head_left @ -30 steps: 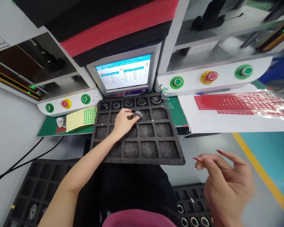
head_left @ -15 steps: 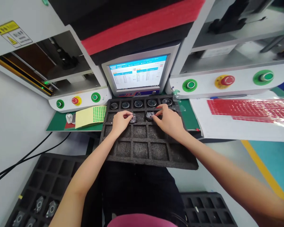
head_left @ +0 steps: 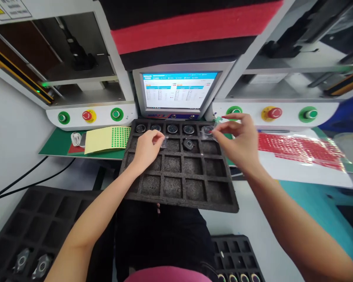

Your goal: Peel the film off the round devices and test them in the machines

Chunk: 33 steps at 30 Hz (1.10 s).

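Observation:
My left hand (head_left: 148,149) is closed in a pinch over the second row of the black foam tray (head_left: 176,201). Between its fingertips a small clear plastic film (head_left: 164,141) shows, partly hidden by the fingers. My right hand (head_left: 238,137) is at the tray's back right corner, thumb and finger pinched on a clear film (head_left: 215,132). A dark round watch body (head_left: 188,144) sits tilted in a second-row pocket between my hands. Along the back row lie several round watch faces (head_left: 172,129); the rightmost is partly covered by clear film.
A monitor (head_left: 179,92) stands behind the tray, between two machines with green buttons (head_left: 117,114) and red stop buttons (head_left: 274,113). Yellow sheets with green dots (head_left: 106,140) lie left, red strips (head_left: 297,149) right. Lower foam trays (head_left: 44,223) hold more parts.
My right hand has moved right, away from the watch body, to the tray's back right corner. The watch body stays in its pocket. My left hand remains over the second row, still pinched.

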### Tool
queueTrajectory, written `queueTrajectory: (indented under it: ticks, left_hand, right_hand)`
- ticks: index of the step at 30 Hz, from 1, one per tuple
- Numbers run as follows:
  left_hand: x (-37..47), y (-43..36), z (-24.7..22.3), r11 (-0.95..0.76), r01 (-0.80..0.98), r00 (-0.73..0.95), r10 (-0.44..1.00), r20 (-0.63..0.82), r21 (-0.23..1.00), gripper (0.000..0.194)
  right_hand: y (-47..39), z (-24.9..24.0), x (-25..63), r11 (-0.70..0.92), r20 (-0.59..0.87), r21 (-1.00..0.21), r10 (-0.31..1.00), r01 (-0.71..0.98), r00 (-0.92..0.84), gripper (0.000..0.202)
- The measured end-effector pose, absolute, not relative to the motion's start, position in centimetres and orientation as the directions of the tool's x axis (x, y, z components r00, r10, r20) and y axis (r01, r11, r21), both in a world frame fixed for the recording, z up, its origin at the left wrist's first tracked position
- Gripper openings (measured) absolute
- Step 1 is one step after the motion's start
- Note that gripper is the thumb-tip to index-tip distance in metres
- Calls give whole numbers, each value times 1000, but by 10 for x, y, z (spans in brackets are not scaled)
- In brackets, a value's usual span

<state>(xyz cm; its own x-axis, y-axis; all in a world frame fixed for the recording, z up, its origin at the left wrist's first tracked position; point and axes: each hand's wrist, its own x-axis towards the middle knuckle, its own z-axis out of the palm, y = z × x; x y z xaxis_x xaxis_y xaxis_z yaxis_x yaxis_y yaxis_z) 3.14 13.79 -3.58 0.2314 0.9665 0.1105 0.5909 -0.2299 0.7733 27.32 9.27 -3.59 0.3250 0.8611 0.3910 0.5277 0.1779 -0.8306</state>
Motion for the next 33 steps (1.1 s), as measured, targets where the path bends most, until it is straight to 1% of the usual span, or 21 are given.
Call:
queueTrajectory:
  ticks: [1,5,7,9,14,17,20,23,25,26,28,31,32,33]
  left_hand:
    - [34,135,-34,-230,565,255,962,97,792,12]
    - [56,125,-31,-212,476,400,916,4,854,12]
    - [69,120,-30,-214,461,461,887,-26,861,14]
    - [80,118,-30,-223,459,504,863,-45,860,14]
    - [97,118,-25,-220,473,551,830,-92,853,10]
    - [108,116,-24,-169,461,582,799,-153,871,9]
    - [126,110,-27,-117,442,611,765,-203,890,13]
    - [147,103,-33,-117,432,623,756,-202,894,10]
    - [160,99,-39,-107,414,638,743,-204,904,13]
    - [165,97,-42,-101,404,640,741,-202,909,15]
    - [174,94,-48,-94,385,631,753,-187,918,13]
    - [181,89,-54,-90,374,603,780,-168,923,9]
    - [183,88,-55,-89,377,598,784,-169,922,9]
    - [183,86,-56,-90,383,594,786,-171,919,9]
  right_hand:
    - [87,-36,285,149,361,-854,860,499,362,37]
    - [66,-57,323,-47,134,-926,886,374,444,47]
    - [59,-72,332,-84,95,-928,889,364,448,48]
    - [56,-86,335,-104,90,-919,884,380,459,51]
    - [58,-110,336,-151,89,-898,857,414,507,63]
    - [61,-120,336,-167,102,-893,829,419,549,66]
    - [62,-120,336,-152,174,-884,769,441,615,55]
    - [54,-108,336,-103,296,-876,655,471,695,39]
    - [42,-99,333,-63,353,-874,598,482,720,34]
    - [35,-96,330,-40,362,-879,594,476,719,34]
    - [21,-92,323,20,309,-921,643,388,701,37]
    - [3,-92,312,73,115,-993,760,92,639,50]
    - [-1,-92,309,68,63,-998,784,14,618,54]
    - [-4,-93,307,57,29,-998,797,-26,604,55]
